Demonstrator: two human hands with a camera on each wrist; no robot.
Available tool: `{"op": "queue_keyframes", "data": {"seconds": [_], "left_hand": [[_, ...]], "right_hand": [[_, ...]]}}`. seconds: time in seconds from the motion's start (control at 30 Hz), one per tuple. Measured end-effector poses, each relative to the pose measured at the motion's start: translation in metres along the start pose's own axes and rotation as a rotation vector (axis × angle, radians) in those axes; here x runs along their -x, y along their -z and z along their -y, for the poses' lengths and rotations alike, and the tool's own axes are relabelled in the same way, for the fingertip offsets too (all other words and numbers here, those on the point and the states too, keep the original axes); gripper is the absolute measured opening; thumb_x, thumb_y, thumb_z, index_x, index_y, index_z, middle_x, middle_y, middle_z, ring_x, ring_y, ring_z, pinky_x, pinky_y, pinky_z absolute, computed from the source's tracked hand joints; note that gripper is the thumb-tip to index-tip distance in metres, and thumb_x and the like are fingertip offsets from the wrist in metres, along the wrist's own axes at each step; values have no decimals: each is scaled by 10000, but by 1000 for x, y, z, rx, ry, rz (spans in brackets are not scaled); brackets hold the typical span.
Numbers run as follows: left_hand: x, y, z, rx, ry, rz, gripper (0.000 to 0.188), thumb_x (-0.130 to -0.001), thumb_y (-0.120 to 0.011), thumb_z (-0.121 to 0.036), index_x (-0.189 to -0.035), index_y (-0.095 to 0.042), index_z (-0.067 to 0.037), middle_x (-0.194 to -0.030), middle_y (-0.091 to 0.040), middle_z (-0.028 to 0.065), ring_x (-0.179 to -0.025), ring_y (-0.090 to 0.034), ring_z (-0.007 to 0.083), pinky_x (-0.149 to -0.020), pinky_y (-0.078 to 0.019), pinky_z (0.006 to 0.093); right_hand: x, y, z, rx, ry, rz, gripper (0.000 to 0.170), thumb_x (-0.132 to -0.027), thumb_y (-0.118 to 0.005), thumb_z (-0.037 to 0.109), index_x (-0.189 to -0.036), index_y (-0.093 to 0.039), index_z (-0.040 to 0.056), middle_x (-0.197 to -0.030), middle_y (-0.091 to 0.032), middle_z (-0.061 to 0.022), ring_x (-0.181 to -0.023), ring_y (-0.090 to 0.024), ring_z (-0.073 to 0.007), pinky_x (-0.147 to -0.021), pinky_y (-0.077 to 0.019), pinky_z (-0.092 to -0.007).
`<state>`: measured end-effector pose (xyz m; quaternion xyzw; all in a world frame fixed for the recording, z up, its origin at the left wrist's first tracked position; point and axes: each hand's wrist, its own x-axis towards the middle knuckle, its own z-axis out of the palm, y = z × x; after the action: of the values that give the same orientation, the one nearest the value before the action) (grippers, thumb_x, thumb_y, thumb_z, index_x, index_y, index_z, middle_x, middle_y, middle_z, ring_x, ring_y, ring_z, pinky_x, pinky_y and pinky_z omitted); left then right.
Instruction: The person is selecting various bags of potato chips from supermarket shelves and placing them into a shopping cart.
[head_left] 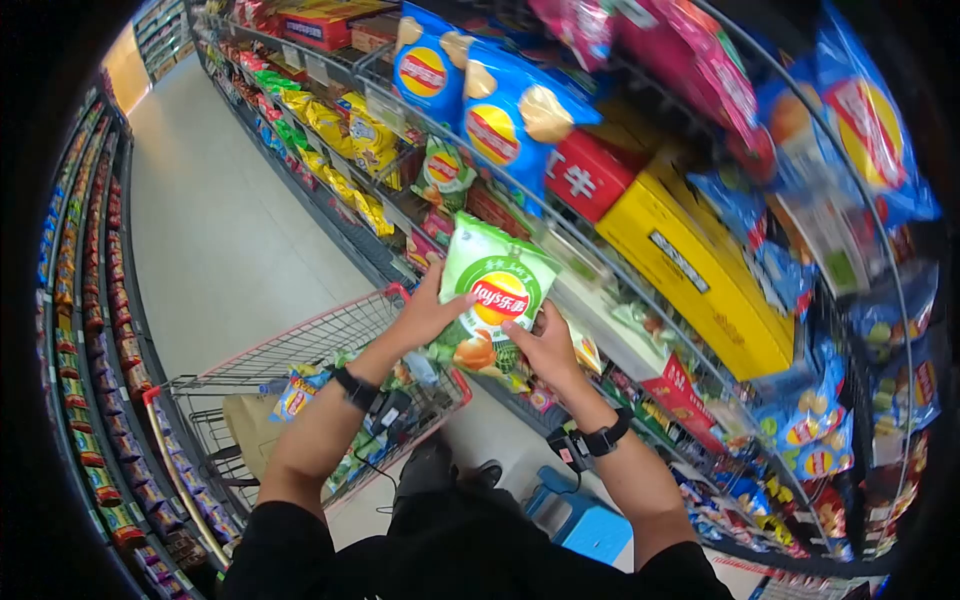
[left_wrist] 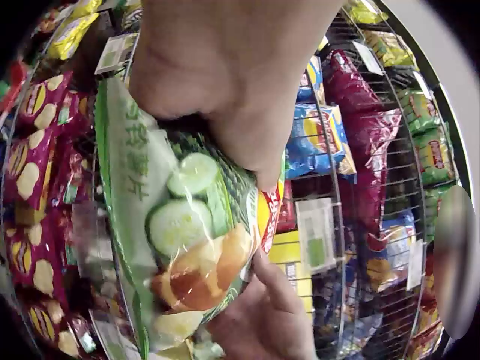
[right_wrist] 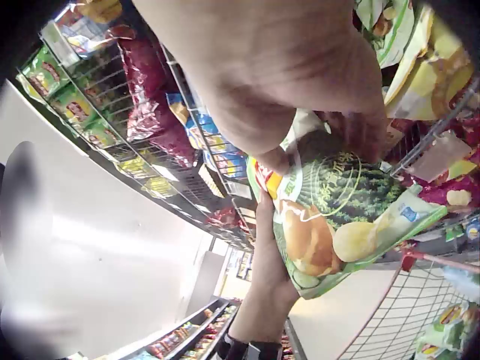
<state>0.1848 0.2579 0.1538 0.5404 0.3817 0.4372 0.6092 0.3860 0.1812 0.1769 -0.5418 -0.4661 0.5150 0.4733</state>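
Note:
A green bag of Lay's potato chips (head_left: 492,262) is held up in front of the person, its printed front facing the head camera. The left hand (head_left: 428,308) grips its left side, thumb across the front near the red logo. On the opposite side the right hand (head_left: 548,345) holds the bag, thumb pressed on the front below the logo. Cucumber slices and a potato are printed on the bag (left_wrist: 180,217) in the left wrist view. In the right wrist view, the left hand (right_wrist: 271,262) supports the bag's edge while the right hand (right_wrist: 300,90) reaches over it.
Shelves with blue chip bags (head_left: 490,125), a yellow box (head_left: 700,265) and a red box (head_left: 585,175) rise on the right. A wire shopping cart (head_left: 300,335) with goods stands at the left. A blue step stool (head_left: 590,520) sits on the floor near the feet.

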Motion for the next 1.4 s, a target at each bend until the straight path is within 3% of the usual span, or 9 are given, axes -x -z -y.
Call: {"op": "queue_keyframes", "data": {"seconds": [0.07, 0.43, 0.63, 0.7, 0.8, 0.97, 1.1, 1.2, 1.4], "left_hand": [[-48, 20, 7, -297, -165, 42, 500, -906, -669, -260, -1267, -470, 22, -1130, -611, 178, -1071, -588, 225, -936, -456, 340], [-190, 29, 57, -175, -195, 185, 474, -991, -510, -321, -1357, -448, -26, -1279, -581, 151, -1181, -539, 261, -1014, -393, 358], [-226, 22, 81, -243, -251, 100, 500, -944, -536, -298, -1342, -462, -4, -1244, -556, 296, -1167, -528, 435, -983, -427, 441], [-235, 18, 99, -258, -271, -97, 513, -934, -542, -255, -1355, -435, 17, -1252, -537, 317, -1176, -517, 436, -980, -429, 449], [-237, 9, 120, -350, -203, -137, 595, -916, -533, -217, -1421, -336, 28, -1320, -493, 306, -1216, -500, 415, -1007, -423, 435], [-227, 24, 116, -325, -235, -67, 622, -896, -565, -167, -1441, -328, 16, -1418, -419, 270, -1312, -429, 382, -1101, -344, 381], [-205, 84, 106, -88, -284, 33, 335, -909, -560, -113, -1212, -588, 29, -1096, -671, 149, -1013, -640, 226, -895, -495, 321], [-150, 134, 120, 9, -129, -27, 281, -902, -565, -133, -1130, -623, 20, -1009, -687, 115, -896, -655, 176, -814, -514, 311], [-9, 174, 258, -228, 175, -182, 188, -869, -603, -176, -952, -646, -13, -821, -662, 86, -735, -620, 169, -696, -503, 318]], "right_hand": [[-37, -10, -4, -52, -14, -96, 491, -859, -683, 22, -1284, -440, -27, -1170, -625, -142, -1052, -622, -187, -893, -507, -311], [-147, -22, -35, 11, -61, -491, 411, -893, -656, 68, -1249, -457, 18, -1102, -633, -107, -928, -627, -143, -737, -504, -283], [-189, -13, -69, -84, 131, -501, 361, -933, -618, 116, -1248, -445, 77, -1209, -550, -92, -1029, -593, -197, -755, -530, -351], [-204, -14, -69, 27, -174, -550, 318, -949, -592, 126, -1227, -447, 78, -1135, -564, -81, -983, -588, -199, -760, -525, -339], [-223, -10, -92, -10, -178, -575, 271, -946, -559, 94, -1196, -458, 71, -1027, -571, -84, -780, -588, -179, -635, -515, -299], [-232, 2, -117, -85, 18, -599, 244, -889, -571, 24, -1114, -484, 61, -988, -589, -59, -823, -581, -162, -613, -481, -283], [-204, -2, -111, 157, 62, -574, 457, -887, -577, 15, -1314, -425, -42, -1287, -546, -149, -1083, -565, -253, -923, -421, -327], [-164, -26, -91, 171, 17, -726, 437, -892, -577, 16, -1304, -441, -39, -1294, -532, -157, -1077, -574, -220, -898, -442, -303], [-65, -51, -67, 172, -126, -121, 258, -921, -563, 25, -1176, -568, -13, -1103, -652, -113, -981, -638, -164, -865, -494, -269]]}}
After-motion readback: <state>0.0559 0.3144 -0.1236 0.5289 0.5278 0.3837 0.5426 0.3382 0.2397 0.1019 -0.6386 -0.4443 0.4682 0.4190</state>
